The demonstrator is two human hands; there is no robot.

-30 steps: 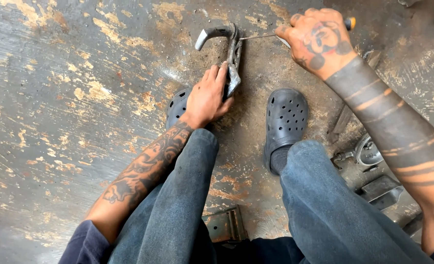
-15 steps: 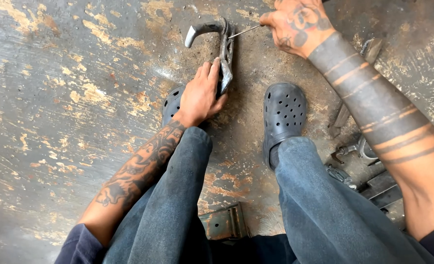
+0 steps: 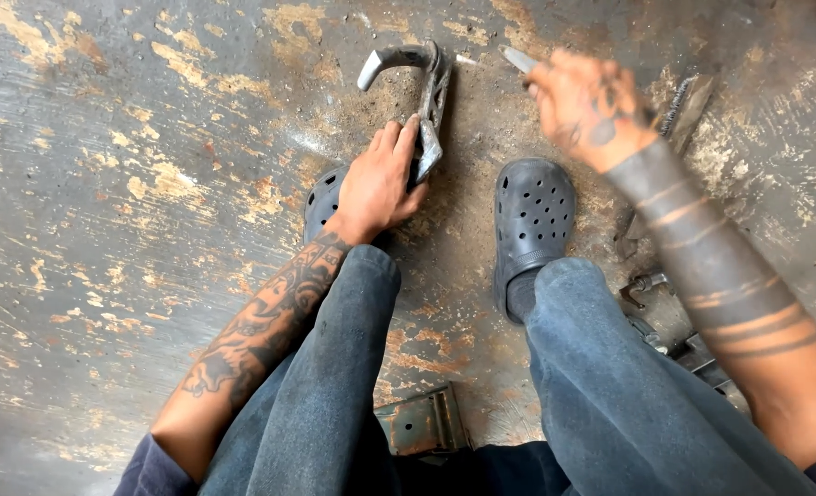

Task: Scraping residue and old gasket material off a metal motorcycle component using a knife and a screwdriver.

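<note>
A grey hook-shaped metal part (image 3: 424, 84) lies on the rusty, paint-worn metal floor (image 3: 132, 184) in front of my feet. My left hand (image 3: 380, 184) presses down on its near end, fingers wrapped over it. My right hand (image 3: 592, 106) is raised to the right of the part, blurred, closed around a thin metal tool (image 3: 520, 59) whose tip sticks out toward the hook. The tool's tip hangs a short way off the part, not touching it.
My dark perforated clogs (image 3: 532, 220) flank the part, and my jeans-clad knees fill the lower view. A rusty hinge-like plate (image 3: 422, 422) lies between my legs. Metal scraps and bolts (image 3: 665, 321) sit at the right, a wire brush (image 3: 684, 101) beyond my right hand.
My right hand has pulled back to the right and away from the hook, lifting the tool tip off it. My left hand has stayed on the part.
</note>
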